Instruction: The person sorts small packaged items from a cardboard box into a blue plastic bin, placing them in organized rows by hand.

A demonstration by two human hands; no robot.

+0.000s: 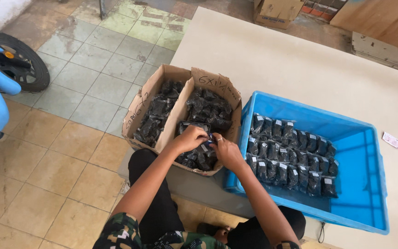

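Hands met over the cardboard box [180, 113]: left hand [190, 137] and right hand [225, 150] both pinched one small black packet [207, 139] (fingers closed narrow), left of the blue crate [365, 152]

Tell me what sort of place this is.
Probably a small workshop or packing area: a cardboard box of dark packets, a blue crate with labelled packets in rows, and a scooter wheel on tiled floor.
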